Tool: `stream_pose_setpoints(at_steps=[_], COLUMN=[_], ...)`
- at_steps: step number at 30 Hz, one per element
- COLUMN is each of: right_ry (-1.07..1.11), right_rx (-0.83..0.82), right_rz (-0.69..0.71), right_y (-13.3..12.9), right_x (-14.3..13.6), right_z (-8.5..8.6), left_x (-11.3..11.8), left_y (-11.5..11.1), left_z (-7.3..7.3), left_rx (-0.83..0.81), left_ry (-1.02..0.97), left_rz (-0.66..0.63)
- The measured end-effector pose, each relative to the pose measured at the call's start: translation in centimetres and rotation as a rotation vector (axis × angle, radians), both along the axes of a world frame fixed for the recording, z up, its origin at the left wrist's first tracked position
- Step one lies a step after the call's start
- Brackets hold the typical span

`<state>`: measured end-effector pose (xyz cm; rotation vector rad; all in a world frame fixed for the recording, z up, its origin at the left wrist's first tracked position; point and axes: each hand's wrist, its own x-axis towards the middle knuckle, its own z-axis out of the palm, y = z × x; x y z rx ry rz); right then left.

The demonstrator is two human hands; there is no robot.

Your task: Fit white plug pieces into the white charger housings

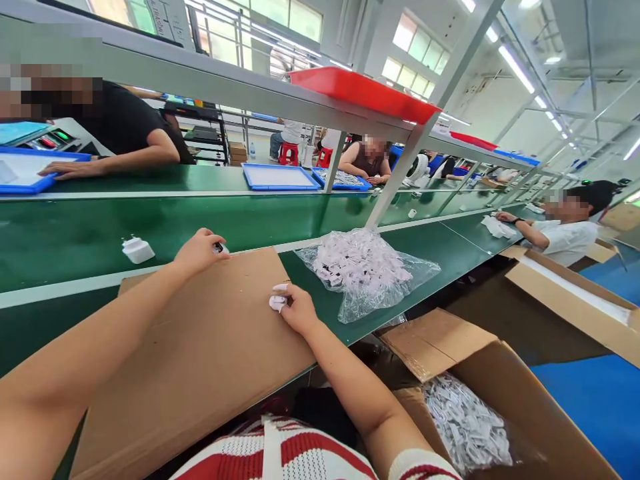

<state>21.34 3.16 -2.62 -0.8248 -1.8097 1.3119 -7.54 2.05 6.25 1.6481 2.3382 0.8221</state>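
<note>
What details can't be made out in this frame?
All in the head view:
- Small dark-and-white piece in the left hand: mostly hidden by that hand.
- Small white item in the right hand: full shape covered by that hand.
- White parts in the clear plastic bag: too small and heaped to count.
- Open brown cardboard carton: cut off by the bottom edge.

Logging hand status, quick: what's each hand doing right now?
Left hand: closed on a small part, mostly hidden by the fingers.
Right hand: closed, holding a small white piece over the cardboard.
</note>
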Motion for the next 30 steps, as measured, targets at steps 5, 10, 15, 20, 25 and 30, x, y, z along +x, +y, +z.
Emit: stream_pose_setpoints(at_steps=[5, 10, 15, 20, 25, 30], right_ry=[0.212, 0.247, 0.165, 0.058, -0.072, -0.274], right_rx=[-0.37, -0.48, -0.263, -0.082, 0.011, 0.149], right_rz=[-0.101, -0.001, 0.052, -0.026, -0.021, -0.011], right_y=[1.2, 2.4, 2.4, 2.9, 4.1, 4.2], right_x=[-0.2, -2.1, -5.5, -5.8, -3.7, -3.6], right_z=[2.8, 5.3, 4.6, 2.8, 2.3, 1.6], left_x=[4.2, 7.5, 8.1, 8.4, 8.5, 8.5], left_y=[-4.5, -8.2, -9.0, -8.8, -8.7, -8.8], left_z=[-0.1, -1.5, -5.0, -7.5, -7.9, -7.9], left_rx=[-0.191, -0.142, 0.04, 0.147, 0.163, 0.151], left_ry=[-0.012, -0.012, -0.273, -0.585, -0.617, -0.625], left_rz=[-0.18, -0.239, -0.132, -0.094, -0.072, -0.078])
